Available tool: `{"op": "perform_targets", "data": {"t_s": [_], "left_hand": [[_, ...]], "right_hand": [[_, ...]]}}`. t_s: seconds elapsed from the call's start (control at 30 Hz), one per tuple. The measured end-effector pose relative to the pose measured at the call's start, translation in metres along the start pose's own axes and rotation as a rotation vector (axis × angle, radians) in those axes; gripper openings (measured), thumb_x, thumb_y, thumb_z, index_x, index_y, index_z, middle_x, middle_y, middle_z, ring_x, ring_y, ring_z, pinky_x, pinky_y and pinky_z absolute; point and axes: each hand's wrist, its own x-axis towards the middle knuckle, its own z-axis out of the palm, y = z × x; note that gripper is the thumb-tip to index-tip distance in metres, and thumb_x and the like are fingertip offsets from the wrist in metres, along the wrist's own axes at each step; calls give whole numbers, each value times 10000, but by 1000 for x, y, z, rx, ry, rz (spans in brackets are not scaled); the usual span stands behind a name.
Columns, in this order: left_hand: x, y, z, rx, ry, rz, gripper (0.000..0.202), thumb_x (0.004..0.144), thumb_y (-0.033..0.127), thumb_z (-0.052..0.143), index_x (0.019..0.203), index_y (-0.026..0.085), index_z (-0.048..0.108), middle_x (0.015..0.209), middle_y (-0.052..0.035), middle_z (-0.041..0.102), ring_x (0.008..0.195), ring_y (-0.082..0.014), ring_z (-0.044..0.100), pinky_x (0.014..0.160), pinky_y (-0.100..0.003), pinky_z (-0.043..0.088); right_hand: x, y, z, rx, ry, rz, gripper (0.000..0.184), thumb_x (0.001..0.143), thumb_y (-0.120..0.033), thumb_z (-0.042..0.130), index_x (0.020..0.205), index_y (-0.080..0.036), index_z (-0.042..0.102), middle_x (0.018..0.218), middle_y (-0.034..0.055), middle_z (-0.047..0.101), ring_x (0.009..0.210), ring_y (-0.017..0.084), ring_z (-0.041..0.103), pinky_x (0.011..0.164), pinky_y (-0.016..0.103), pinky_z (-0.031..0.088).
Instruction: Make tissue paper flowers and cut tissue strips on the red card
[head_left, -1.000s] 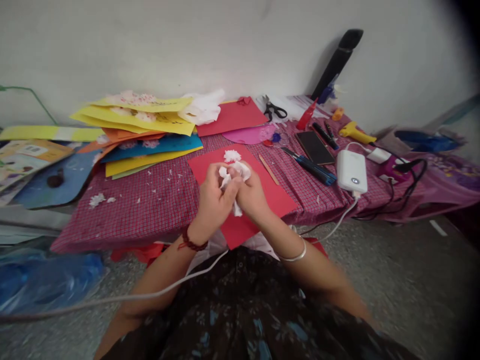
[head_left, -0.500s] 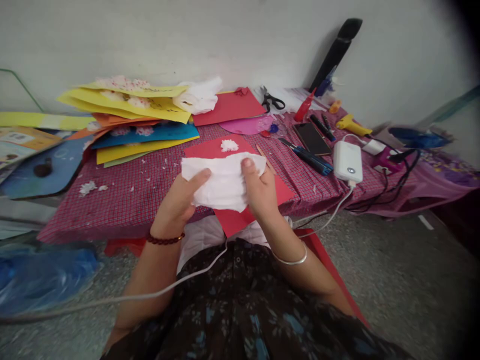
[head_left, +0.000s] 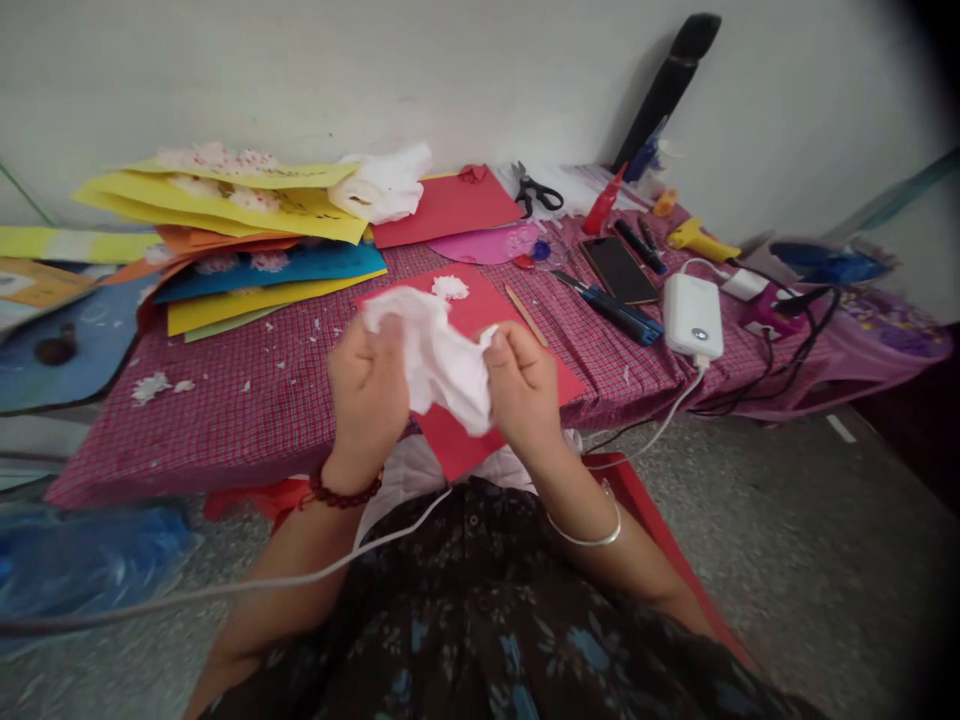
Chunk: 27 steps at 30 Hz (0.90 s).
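A white tissue (head_left: 446,365) hangs crumpled between my two hands, above a red paper sheet (head_left: 510,310). My left hand (head_left: 367,390), slightly blurred, is closed on the tissue's left side. On the other side, my right hand (head_left: 523,385) pinches the tissue between thumb and curled fingers. A small clump of white paper shreds (head_left: 450,288) lies on the red sheet just beyond the tissue. Beside my right hand a thin wooden stick (head_left: 526,315) rests near the sheet's right edge.
Stacked coloured cards (head_left: 277,280) stand at the left, with a crumpled tissue (head_left: 390,182) on top. Rightward lie scissors (head_left: 536,190), a red glue tube (head_left: 602,203), a box cutter (head_left: 619,315), a phone (head_left: 619,270) and a white power bank (head_left: 693,315). A cable (head_left: 300,580) crosses my left arm.
The tissue was held flat and stretched; now it is crumpled and twisted. Both hands have curled more tightly around its sides. The camera view has shifted slightly.
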Motion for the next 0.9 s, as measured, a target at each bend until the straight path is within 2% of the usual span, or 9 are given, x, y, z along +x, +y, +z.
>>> {"op": "perform_targets", "data": {"t_s": [0.07, 0.2, 0.33, 0.43, 0.53, 0.63, 0.73, 0.8, 0.9], "left_hand": [[2, -2, -2, 40, -77, 10, 324, 1021, 509, 601, 1006, 212, 730, 855, -21, 713, 747, -146, 630, 645, -248, 491], [3, 2, -6, 155, -77, 9, 327, 1002, 461, 617, 827, 195, 690, 699, 8, 602, 646, -129, 536, 544, -224, 403], [7, 16, -5, 246, -265, -59, 267, 885, 369, 706, 706, 179, 651, 633, 24, 538, 585, -110, 476, 496, -211, 350], [13, 27, -4, 268, -456, -150, 320, 875, 423, 683, 674, 180, 626, 598, 20, 519, 530, -109, 444, 443, -215, 303], [19, 33, -9, 281, -518, -206, 471, 937, 511, 592, 600, 197, 494, 550, 27, 412, 477, -96, 340, 404, -228, 209], [22, 37, -17, 374, -515, -161, 520, 962, 504, 555, 572, 210, 376, 550, 33, 319, 489, -92, 267, 407, -238, 154], [21, 39, -19, 424, -574, -151, 518, 964, 490, 547, 567, 210, 365, 547, 28, 323, 493, -99, 275, 410, -238, 159], [19, 38, -17, 402, -621, -160, 524, 954, 518, 556, 560, 209, 405, 537, 20, 362, 479, -104, 303, 404, -238, 180], [18, 37, -13, 303, -678, -195, 514, 941, 558, 571, 574, 206, 498, 526, 10, 425, 452, -113, 339, 390, -242, 212]], "right_hand": [[3, 0, -7, 7, -20, 3, 443, 988, -663, 502, 816, -257, 547, 674, -25, 411, 612, 143, 424, 561, 292, 367], [14, 1, -33, 123, -52, 49, 607, 974, -800, 320, 1071, -273, 606, 709, -11, 525, 580, 154, 493, 543, 309, 398], [25, -9, -45, 33, -407, -21, 630, 858, -783, 627, 1232, -278, 577, 1034, 51, 689, 894, 200, 656, 767, 346, 521], [28, -20, -34, -108, -653, -89, 519, 811, -649, 777, 1080, -234, 619, 1034, 43, 682, 934, 194, 625, 795, 328, 494], [27, -19, -28, -124, -617, -52, 438, 955, -611, 618, 775, -221, 530, 735, -27, 515, 701, 129, 489, 644, 286, 388], [23, -8, -36, -91, -484, 8, 476, 983, -622, 571, 730, -223, 505, 647, -54, 381, 610, 111, 380, 572, 280, 316], [21, -1, -45, 0, -446, 52, 473, 978, -681, 536, 876, -221, 581, 657, -52, 461, 589, 114, 426, 558, 272, 356], [20, -3, -45, 44, -518, 42, 504, 941, -717, 567, 1013, -220, 596, 771, -21, 574, 666, 127, 518, 608, 275, 417], [20, -12, -37, -21, -627, -4, 489, 868, -701, 685, 915, -224, 588, 808, -17, 577, 725, 130, 514, 640, 274, 413]]}}
